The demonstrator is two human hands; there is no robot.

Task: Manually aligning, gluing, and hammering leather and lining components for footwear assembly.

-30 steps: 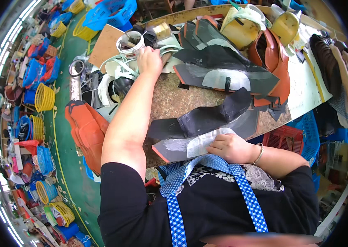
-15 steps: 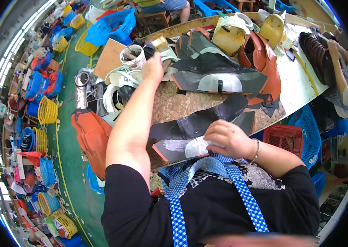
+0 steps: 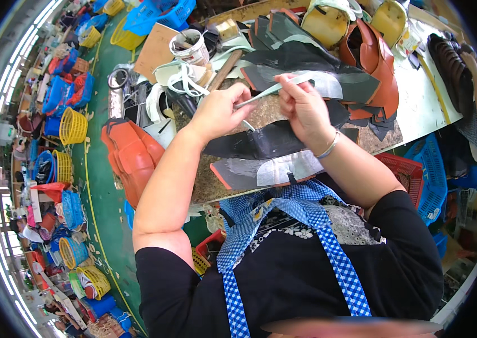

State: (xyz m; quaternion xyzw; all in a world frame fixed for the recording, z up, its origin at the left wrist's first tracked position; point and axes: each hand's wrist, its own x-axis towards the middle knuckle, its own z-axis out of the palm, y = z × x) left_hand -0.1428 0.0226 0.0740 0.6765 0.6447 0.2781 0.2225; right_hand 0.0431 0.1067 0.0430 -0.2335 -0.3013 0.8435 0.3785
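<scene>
A narrow whitish strip (image 3: 262, 94) is stretched between my two hands above the bench. My left hand (image 3: 222, 111) pinches its lower end, where a tail hangs toward the work below. My right hand (image 3: 307, 112), with a bracelet at the wrist, grips the strip farther up with closed fingers. Beneath them lies a black curved leather piece (image 3: 269, 141). Nearer to me is a grey piece (image 3: 266, 171) with a pale patch and orange edges. A stack of black and grey shoe-upper pieces (image 3: 306, 73) lies just beyond my right hand.
Left of my hands are a white bucket (image 3: 190, 48), a coil of white strips (image 3: 186, 80) and a wooden-handled tool (image 3: 224, 70). Orange leather pieces lie at left (image 3: 131, 155) and right (image 3: 382, 67). A red basket (image 3: 405, 172) stands beside the bench at right.
My left hand has come back from the far left of the bench toward the middle. My right hand has risen from the near grey piece. The whitish strip now spans both hands.
</scene>
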